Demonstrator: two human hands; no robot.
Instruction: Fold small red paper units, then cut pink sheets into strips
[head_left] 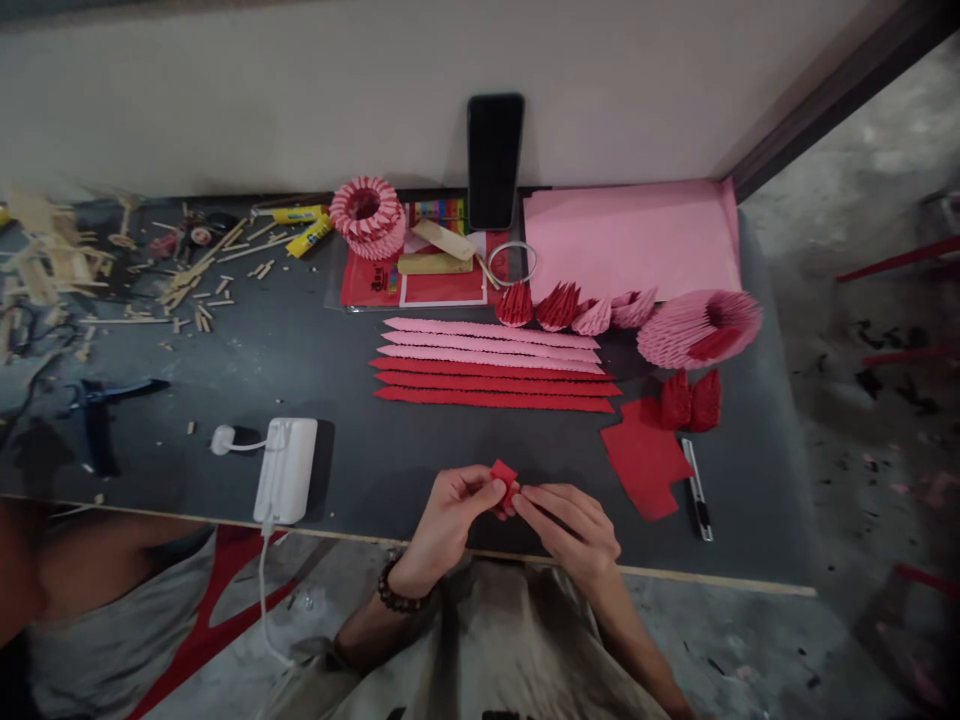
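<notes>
Near the table's front edge, my left hand (456, 512) pinches a small folded piece of red paper (503, 471) between thumb and fingers. The fingertips of my right hand (574, 525) close on the lower right side of the same piece. Right of my hands lie red paper sheets (641, 460), partly overlapping, and a slim utility knife (697, 490). Beyond my hands, pink strips (491, 345) with jagged edges lie in rows, with similar red strips (495, 385) just in front of them.
Pink (694, 330) and red-pink (367, 217) folded-paper rings stand on the table, near pink sheets (630, 235). A phone (495, 160) leans on the back wall. At left are a white power bank (286, 470), wooden sticks (199, 275), a dark-blue tool (97, 425) and another person's leg (90, 570).
</notes>
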